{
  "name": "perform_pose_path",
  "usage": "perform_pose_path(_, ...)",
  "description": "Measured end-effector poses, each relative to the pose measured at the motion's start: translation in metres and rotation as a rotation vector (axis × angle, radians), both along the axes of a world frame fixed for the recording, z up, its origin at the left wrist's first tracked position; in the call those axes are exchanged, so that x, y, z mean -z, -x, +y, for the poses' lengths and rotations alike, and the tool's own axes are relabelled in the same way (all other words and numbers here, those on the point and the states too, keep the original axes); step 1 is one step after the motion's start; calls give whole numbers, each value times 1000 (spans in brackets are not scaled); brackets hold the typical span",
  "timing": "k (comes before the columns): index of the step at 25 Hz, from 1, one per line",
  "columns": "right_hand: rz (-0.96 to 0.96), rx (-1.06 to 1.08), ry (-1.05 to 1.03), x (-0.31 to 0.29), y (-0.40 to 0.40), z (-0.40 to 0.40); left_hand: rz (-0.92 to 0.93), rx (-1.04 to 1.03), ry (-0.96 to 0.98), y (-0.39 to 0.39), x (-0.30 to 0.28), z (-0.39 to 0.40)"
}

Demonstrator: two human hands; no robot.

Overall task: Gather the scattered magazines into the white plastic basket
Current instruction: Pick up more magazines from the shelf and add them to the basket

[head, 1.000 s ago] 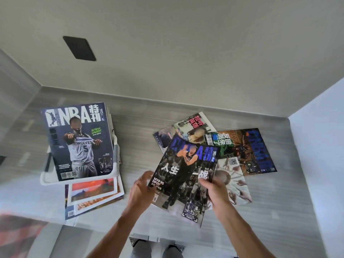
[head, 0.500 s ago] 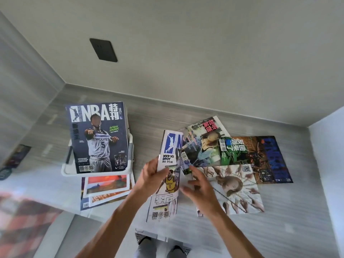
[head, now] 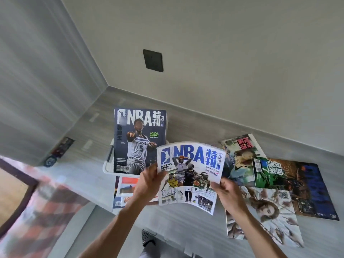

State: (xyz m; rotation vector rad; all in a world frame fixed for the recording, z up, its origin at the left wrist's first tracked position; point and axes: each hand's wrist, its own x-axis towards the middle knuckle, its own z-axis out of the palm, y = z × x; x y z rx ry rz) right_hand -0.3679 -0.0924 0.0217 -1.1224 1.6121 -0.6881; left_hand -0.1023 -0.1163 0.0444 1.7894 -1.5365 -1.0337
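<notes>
Both hands hold a white NBA magazine (head: 189, 172) above the grey table, its cover facing me. My left hand (head: 149, 183) grips its left edge and my right hand (head: 226, 192) grips its lower right edge. Just left of it and farther back stands the white plastic basket (head: 107, 167), with a dark NBA magazine (head: 139, 140) lying on top of it. To the right several magazines lie spread on the table: a woman's portrait cover (head: 240, 157), a green and dark one (head: 290, 181) and a pale one (head: 270, 216) nearest me.
More magazines (head: 126, 189) stick out from under the basket toward me. The grey table (head: 186, 229) fills a corner between walls at the back and left. A black wall plate (head: 153, 60) sits on the back wall. A patterned rug (head: 37, 211) lies at lower left.
The magazine was turned over from its dark side to its white cover and raised off the pile, moving left toward the basket. My view has swung to the left.
</notes>
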Motion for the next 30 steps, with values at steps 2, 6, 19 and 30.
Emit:
perform_pose_path(2,-143,72,95,-29,-24,-21,106,-45,109,-28,-31,-23)
perform_pose_path(6,-375,169,251,-81,-101,-84,323,-146,268,-110,-87,-87)
perform_pose_path(19,61,214,59,8,-202,-119,-177,-224,-99,-194,21,-110)
perform_pose_path(30,397,430,-301,65,-23,54,78,259,-65,19,37,3)
